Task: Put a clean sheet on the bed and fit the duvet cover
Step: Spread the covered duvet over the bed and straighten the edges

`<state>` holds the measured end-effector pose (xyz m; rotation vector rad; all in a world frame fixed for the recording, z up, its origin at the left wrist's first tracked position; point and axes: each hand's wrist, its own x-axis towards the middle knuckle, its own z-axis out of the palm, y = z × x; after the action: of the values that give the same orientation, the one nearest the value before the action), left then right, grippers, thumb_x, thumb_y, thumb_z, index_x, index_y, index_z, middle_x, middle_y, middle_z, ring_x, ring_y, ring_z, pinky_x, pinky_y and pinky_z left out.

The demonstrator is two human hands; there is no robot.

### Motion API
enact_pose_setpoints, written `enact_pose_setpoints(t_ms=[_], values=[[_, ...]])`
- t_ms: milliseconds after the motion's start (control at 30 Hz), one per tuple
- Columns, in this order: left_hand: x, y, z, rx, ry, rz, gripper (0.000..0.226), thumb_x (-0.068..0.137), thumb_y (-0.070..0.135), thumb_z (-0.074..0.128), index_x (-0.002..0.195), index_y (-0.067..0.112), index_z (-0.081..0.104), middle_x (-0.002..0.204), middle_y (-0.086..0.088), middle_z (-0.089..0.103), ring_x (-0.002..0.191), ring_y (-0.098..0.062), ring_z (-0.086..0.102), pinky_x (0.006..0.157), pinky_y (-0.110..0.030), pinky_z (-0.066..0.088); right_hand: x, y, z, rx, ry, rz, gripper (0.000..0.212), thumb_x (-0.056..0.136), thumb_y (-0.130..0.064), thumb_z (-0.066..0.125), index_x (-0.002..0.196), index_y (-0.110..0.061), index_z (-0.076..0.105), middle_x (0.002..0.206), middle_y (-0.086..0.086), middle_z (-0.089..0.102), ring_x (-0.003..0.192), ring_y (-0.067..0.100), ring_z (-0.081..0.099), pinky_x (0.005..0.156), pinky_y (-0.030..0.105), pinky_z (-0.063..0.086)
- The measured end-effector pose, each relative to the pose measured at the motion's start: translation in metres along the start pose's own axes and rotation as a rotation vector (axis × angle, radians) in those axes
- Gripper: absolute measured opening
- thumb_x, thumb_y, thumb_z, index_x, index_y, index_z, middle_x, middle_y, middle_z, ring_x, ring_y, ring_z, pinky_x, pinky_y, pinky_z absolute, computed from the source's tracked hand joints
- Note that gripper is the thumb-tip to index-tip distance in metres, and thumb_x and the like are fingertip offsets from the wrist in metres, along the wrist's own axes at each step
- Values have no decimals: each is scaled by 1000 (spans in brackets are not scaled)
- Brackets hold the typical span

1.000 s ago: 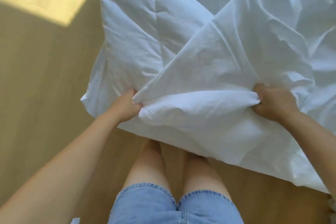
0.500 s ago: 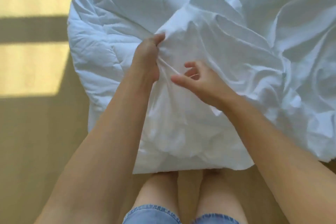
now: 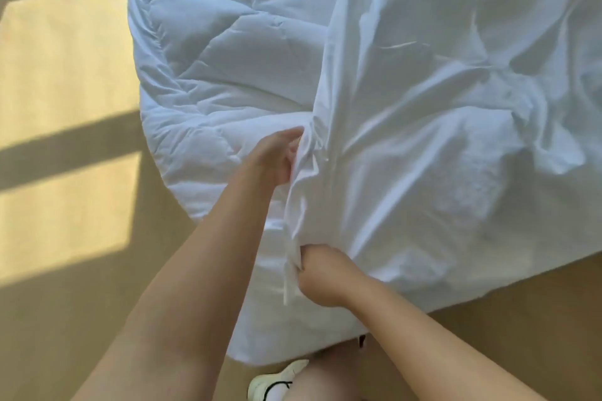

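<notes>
A white quilted duvet (image 3: 221,52) lies spread over the bed, its left part bare. A smooth white duvet cover (image 3: 449,114) drapes over its right part, with a bunched edge running down the middle. My left hand (image 3: 277,159) grips that bunched edge higher up, fingers hidden in the folds. Lower down, near the bed's front edge, my right hand (image 3: 321,273) is fisted around the same edge of the cover.
Wooden floor (image 3: 65,107) with sunlit patches runs along the left and front of the bed. My knee and a white shoe (image 3: 277,381) stand on the floor just below the bed's front corner.
My right hand has come down toward me and closed on the cover's edge. My left hand has kept its grip on the fabric. The view has shifted right and back.
</notes>
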<state>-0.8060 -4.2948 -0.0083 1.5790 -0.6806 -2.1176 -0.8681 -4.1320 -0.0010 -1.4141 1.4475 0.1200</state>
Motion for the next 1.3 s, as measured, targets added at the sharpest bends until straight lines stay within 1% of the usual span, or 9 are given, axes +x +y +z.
enact_pose_setpoints(t_ms=[200,300,433,600,733,833,933,1000,1300], values=[[0,-17,22,713,45,265,22,92,23,52,80,7,60,74,-11,61,68,-25,60,57,-22,45,-11,24,32,214,345,217,20,90,-14,42,102,-12,57,99,7,62,87,26,57,73,32,47],[-12,-19,38,994,141,471,33,94,25,45,100,-3,61,101,-23,64,96,-36,61,66,-30,42,-21,18,46,431,548,214,15,85,-21,50,100,-18,50,93,-2,55,84,20,56,66,31,45],[-38,21,18,999,178,665,29,83,23,56,97,-1,64,101,-21,67,95,-34,63,68,-31,45,-17,-30,42,645,785,102,59,78,-44,64,128,-22,42,121,-5,50,107,14,51,88,32,45],[-62,73,-110,1170,313,651,28,85,23,56,77,-4,57,80,-24,61,82,-37,58,68,-41,45,22,-114,24,317,926,60,87,75,-49,68,143,-18,24,135,5,36,123,25,36,100,40,35],[-49,70,-132,948,33,452,25,95,24,45,78,8,54,66,0,49,65,-20,50,63,-30,42,97,-180,0,54,927,122,100,77,-42,67,148,-14,2,125,9,44,111,29,44,89,40,40],[-27,97,-143,611,-176,182,22,97,26,43,88,12,57,72,-2,58,64,-14,57,64,-26,49,146,-201,-16,325,1010,333,69,89,-24,51,145,-16,11,104,9,60,95,30,58,72,35,44],[-4,143,-164,329,-395,-90,27,94,19,44,95,0,63,74,-12,65,67,-23,65,66,-33,53,161,-212,-28,432,1040,452,20,92,-13,43,109,-10,54,87,8,65,84,32,61,69,34,44],[19,173,-160,222,-499,-217,34,94,14,38,75,1,63,56,-7,60,49,-17,60,52,-23,52,160,-219,-41,500,1047,425,21,94,-22,47,75,-16,52,67,1,58,69,26,56,59,31,41],[141,260,-37,184,-417,-258,43,95,-5,29,55,3,44,36,-2,40,27,-10,41,36,-14,38,167,-209,-63,498,487,560,31,93,-19,41,63,-20,41,62,-6,47,53,7,41,46,15,29]])
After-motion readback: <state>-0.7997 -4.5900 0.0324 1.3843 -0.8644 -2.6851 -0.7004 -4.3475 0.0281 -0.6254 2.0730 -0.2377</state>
